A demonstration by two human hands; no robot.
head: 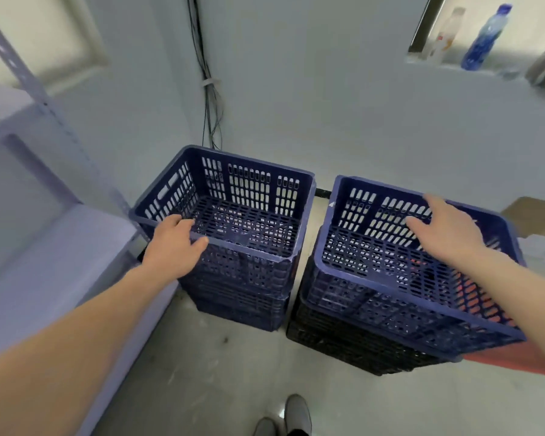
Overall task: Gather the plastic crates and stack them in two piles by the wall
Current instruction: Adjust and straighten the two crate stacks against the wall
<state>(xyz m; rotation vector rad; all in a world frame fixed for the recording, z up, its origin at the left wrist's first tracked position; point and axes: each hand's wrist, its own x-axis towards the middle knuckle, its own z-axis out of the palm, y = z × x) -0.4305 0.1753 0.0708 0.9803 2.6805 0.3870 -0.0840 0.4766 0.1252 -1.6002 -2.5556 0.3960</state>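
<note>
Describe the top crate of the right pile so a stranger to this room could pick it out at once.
Find the pale wall with two crate piles at its foot. Take the right pile. Its top blue crate, under the right hand, sits tilted and askew, unlike the level left crate.

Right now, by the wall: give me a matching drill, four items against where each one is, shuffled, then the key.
1 left hand
2 right hand
3 black slotted plastic crates
4 blue plastic bottle

A on the window ledge, top right
B bottom of the right pile
C gripping the near rim of the left pile's top blue plastic crate
D open above the tilted blue plastic crate topping the right pile

Pairs: 1-C, 2-D, 3-B, 4-A
</note>
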